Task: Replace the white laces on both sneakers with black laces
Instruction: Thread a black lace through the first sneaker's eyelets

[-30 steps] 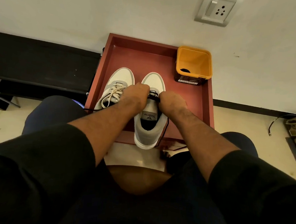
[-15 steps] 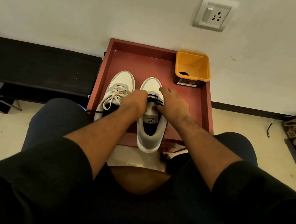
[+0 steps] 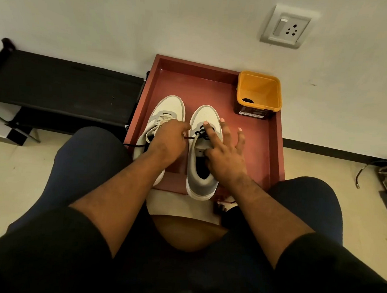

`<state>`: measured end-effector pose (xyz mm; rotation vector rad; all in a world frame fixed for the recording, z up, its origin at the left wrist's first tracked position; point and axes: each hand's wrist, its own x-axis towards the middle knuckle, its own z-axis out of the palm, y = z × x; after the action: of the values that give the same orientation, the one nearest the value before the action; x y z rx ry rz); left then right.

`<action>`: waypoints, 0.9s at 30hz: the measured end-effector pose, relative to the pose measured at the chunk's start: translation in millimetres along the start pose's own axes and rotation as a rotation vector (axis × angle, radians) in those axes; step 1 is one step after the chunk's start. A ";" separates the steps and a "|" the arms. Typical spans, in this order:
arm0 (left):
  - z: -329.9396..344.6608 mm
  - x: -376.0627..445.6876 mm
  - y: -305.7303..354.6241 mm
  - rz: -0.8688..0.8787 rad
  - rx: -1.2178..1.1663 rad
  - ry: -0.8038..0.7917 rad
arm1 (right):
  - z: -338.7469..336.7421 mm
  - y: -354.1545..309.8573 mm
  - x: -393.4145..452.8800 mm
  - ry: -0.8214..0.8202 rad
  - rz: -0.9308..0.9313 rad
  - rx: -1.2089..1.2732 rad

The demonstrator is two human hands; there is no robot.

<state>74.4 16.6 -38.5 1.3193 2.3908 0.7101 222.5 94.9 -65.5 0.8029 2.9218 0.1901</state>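
Left hand: the left hand [image 3: 165, 142] is held over the gap between the shoes, fingers curled, pinching the thin black lace [image 3: 189, 137].
Right hand: the right hand [image 3: 223, 155] is laid on the right white-and-grey sneaker [image 3: 202, 153], fingers straight and spread, index fingertip pressed on the laced eyelets.
Left shoe: the left white-and-grey sneaker [image 3: 167, 108] is seen just beside it, its white laces [image 3: 154, 127] in place.
Edges: both heels are seen overhanging the near rim of the red rectangular tray [image 3: 276, 151].
Open room: bare tray floor is left right of the shoes; the orange square plastic tub [image 3: 259, 93] is set in the far right corner.
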 end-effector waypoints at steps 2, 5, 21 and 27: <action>-1.5 -2.5 1.5 -0.021 0.022 -0.007 | 0.1 2.3 -4.1 0.110 0.004 0.060; -1.8 -2.0 -1.1 -0.047 0.111 0.002 | -3.0 6.0 -4.9 0.329 0.039 0.169; 39.4 -17.0 6.7 0.000 -0.082 -0.090 | 0.4 13.0 -1.6 0.441 -0.014 0.564; 39.4 -15.3 7.2 0.233 0.193 0.094 | 7.8 24.1 -1.8 0.320 -0.012 0.666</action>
<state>107.0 17.4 -66.4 1.7001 2.4555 0.6260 237.2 115.3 -69.5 0.8876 3.3167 -0.7635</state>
